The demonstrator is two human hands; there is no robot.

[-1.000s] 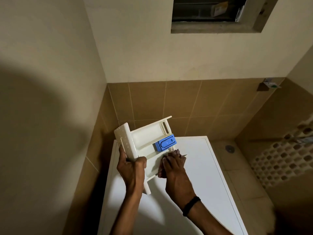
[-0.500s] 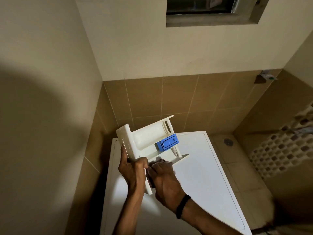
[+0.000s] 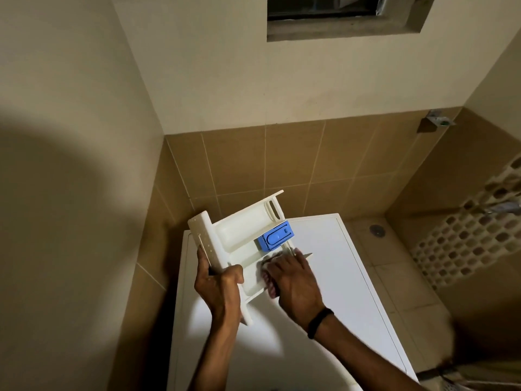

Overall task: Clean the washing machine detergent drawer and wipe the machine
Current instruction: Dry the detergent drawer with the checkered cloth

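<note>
One drawer (image 3: pixel 239 235), one cloth (image 3: pixel 267 281), two hands (image 3: pixel 218 287) (image 3: pixel 294 283)

Mostly buried under the right hand (image 3: pixel 293 280), a pinkish cloth (image 3: pixel 266 282), smeared by blur; pinched or merely pressed, impossible to say. Near compartment of the detergent drawer (image 3: pixel 242 232) covered by that hand, lower front panel wrapped out of sight by the left hand (image 3: pixel 218 286). Chopped off at the bottom edge, the washing machine (image 3: pixel 338 277); at the top, the window opening (image 3: pixel 338 26). Too tiny to identify, a wall fixture (image 3: pixel 437 121). Clipped at the right and blurred, a tap (image 3: pixel 504 206).
</note>
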